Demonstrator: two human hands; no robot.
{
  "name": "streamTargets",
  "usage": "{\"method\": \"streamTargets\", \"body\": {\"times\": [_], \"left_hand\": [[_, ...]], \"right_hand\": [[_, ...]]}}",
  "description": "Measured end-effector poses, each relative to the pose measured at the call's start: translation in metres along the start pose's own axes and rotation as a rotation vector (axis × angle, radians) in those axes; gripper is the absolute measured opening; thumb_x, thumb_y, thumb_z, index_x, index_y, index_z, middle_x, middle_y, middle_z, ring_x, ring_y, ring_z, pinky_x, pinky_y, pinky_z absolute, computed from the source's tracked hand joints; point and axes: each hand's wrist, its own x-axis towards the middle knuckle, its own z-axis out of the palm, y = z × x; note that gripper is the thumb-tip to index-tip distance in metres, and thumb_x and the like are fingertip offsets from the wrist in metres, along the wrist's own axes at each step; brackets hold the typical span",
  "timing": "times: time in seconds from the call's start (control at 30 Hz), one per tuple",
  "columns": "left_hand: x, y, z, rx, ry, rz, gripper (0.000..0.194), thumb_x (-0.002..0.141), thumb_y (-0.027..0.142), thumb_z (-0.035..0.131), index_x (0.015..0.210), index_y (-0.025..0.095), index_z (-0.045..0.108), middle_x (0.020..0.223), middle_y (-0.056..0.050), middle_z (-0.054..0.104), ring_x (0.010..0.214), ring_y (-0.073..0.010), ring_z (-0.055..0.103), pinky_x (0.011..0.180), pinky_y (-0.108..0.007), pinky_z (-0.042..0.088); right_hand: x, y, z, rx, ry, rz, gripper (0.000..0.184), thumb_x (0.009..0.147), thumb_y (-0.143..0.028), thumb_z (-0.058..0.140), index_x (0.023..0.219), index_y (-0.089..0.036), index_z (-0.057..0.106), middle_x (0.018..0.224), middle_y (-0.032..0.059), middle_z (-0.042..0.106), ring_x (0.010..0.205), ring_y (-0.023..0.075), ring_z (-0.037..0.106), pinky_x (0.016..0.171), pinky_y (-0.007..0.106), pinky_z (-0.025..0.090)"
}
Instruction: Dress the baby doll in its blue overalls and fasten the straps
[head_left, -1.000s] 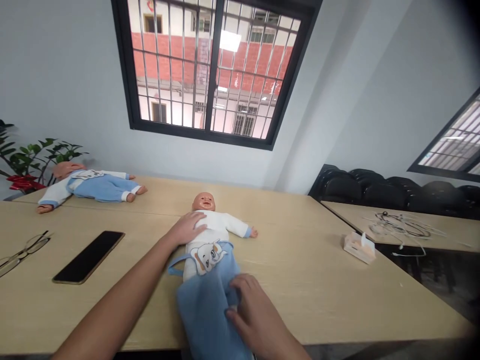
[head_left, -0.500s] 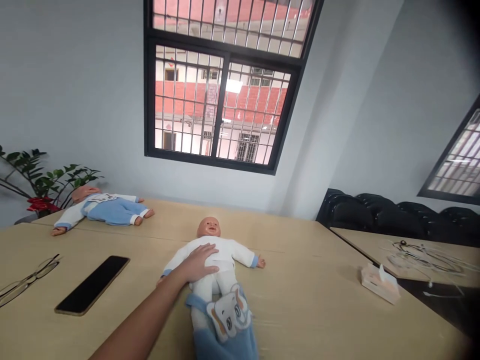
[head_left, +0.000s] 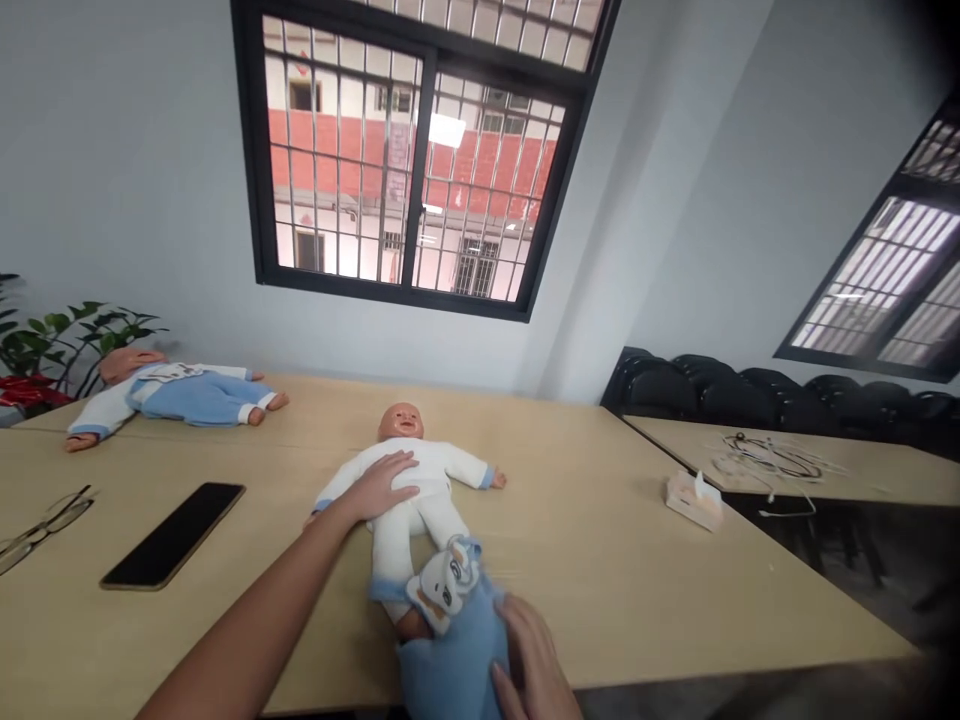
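A baby doll (head_left: 420, 465) lies on its back on the table, head away from me, in a white long-sleeved top with blue cuffs and white leggings. My left hand (head_left: 384, 485) lies flat across its belly, fingers stretched out. Blue overalls (head_left: 454, 665) with an animal-face patch (head_left: 444, 585) are bunched around the doll's lower legs; one bare foot (head_left: 412, 626) shows beside the patch. At the right side of the overalls, my right hand (head_left: 536, 665) grips the blue cloth, its fingers bent. The lower end of the overalls runs out of view.
A second doll (head_left: 202, 393) in blue and white lies at the back left, near a potted plant (head_left: 71, 335). To my left are a phone (head_left: 174, 535) and glasses (head_left: 49, 525). A tissue box (head_left: 694, 500) sits at right; cables (head_left: 776, 458) lie on another table.
My right hand has come into view and taken hold of the overalls. They sit lower on the legs, and a foot shows. My left hand stays on the belly; the camera view has shifted.
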Motion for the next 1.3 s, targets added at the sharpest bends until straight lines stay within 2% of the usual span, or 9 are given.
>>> {"method": "streamTargets", "body": {"times": [0.13,0.27,0.4,0.6,0.77,0.97,1.17,1.23,1.3], "left_hand": [[-0.002,0.001,-0.002,0.005,0.004,0.007,0.066,0.094,0.067,0.051,0.143,0.023,0.058,0.159,-0.009,0.046,0.150,-0.0290,0.038,0.125,-0.047,0.029],[-0.005,0.003,-0.005,0.007,0.007,0.009,0.069,0.093,0.069,0.049,0.143,0.022,0.058,0.159,-0.009,0.046,0.151,-0.0298,0.038,0.126,-0.047,0.029],[-0.005,0.003,-0.007,0.019,-0.011,-0.002,0.069,0.093,0.069,0.049,0.143,0.023,0.058,0.161,-0.009,0.044,0.151,-0.0296,0.037,0.126,-0.048,0.028],[-0.006,0.003,-0.008,0.025,-0.021,-0.002,0.070,0.093,0.069,0.048,0.143,0.022,0.058,0.161,-0.009,0.043,0.152,-0.0292,0.036,0.127,-0.047,0.027],[-0.005,0.001,-0.008,0.017,-0.037,0.003,0.071,0.093,0.070,0.047,0.145,0.022,0.056,0.161,-0.008,0.044,0.152,-0.0283,0.035,0.127,-0.046,0.026],[0.004,-0.011,-0.011,0.010,-0.084,0.029,0.074,0.093,0.071,0.046,0.148,0.023,0.052,0.165,-0.008,0.038,0.153,-0.0294,0.033,0.127,-0.047,0.024],[0.014,-0.017,-0.021,0.006,-0.114,0.041,0.075,0.093,0.072,0.044,0.148,0.022,0.052,0.164,-0.009,0.039,0.152,-0.0300,0.034,0.126,-0.046,0.024],[0.017,-0.006,-0.026,0.027,-0.094,0.035,0.072,0.093,0.069,0.046,0.145,0.020,0.056,0.162,-0.010,0.042,0.150,-0.0308,0.036,0.125,-0.046,0.026],[0.017,0.018,-0.031,0.051,-0.028,0.034,0.062,0.094,0.063,0.049,0.136,0.019,0.063,0.153,-0.011,0.054,0.144,-0.0312,0.044,0.123,-0.047,0.030]], "right_hand": [[0.017,0.004,0.027,0.034,0.038,0.021,0.040,0.097,-0.025,0.060,0.137,-0.025,0.055,0.127,0.0126,0.067,0.117,0.0274,0.066,0.097,0.043,0.059],[0.021,-0.009,0.028,0.154,0.096,-0.096,0.026,0.099,-0.017,0.052,0.122,-0.025,0.062,0.105,0.0089,0.070,0.100,0.0245,0.067,0.088,0.041,0.058],[0.007,-0.019,0.021,0.288,0.120,-0.218,0.028,0.103,-0.019,0.044,0.124,-0.025,0.060,0.096,0.0079,0.067,0.090,0.0231,0.065,0.078,0.040,0.057],[-0.034,-0.030,0.015,0.277,0.247,-0.240,0.029,0.107,-0.026,0.037,0.125,-0.025,0.059,0.082,0.0047,0.065,0.075,0.0204,0.065,0.064,0.032,0.056],[-0.053,-0.044,-0.017,0.178,0.274,-0.254,0.023,0.105,-0.024,0.042,0.115,-0.024,0.063,0.072,0.0025,0.067,0.067,0.0197,0.070,0.065,0.034,0.059],[-0.045,-0.059,-0.076,0.178,0.185,-0.189,0.019,0.098,-0.018,0.053,0.110,-0.028,0.064,0.062,-0.0013,0.064,0.053,0.0174,0.066,0.059,0.034,0.060],[-0.027,-0.055,-0.119,0.121,0.388,-0.071,0.013,0.098,-0.025,0.059,0.094,-0.023,0.071,0.072,0.0057,0.072,0.063,0.0212,0.072,0.056,0.032,0.059],[-0.012,-0.054,-0.127,0.073,0.473,-0.009,0.012,0.096,-0.024,0.063,0.089,-0.021,0.072,0.073,0.0055,0.073,0.062,0.0194,0.071,0.055,0.029,0.057],[0.006,-0.053,-0.130,0.045,0.565,0.033,0.011,0.094,-0.021,0.064,0.087,-0.020,0.072,0.072,0.0039,0.072,0.061,0.0173,0.069,0.056,0.027,0.055]]}}
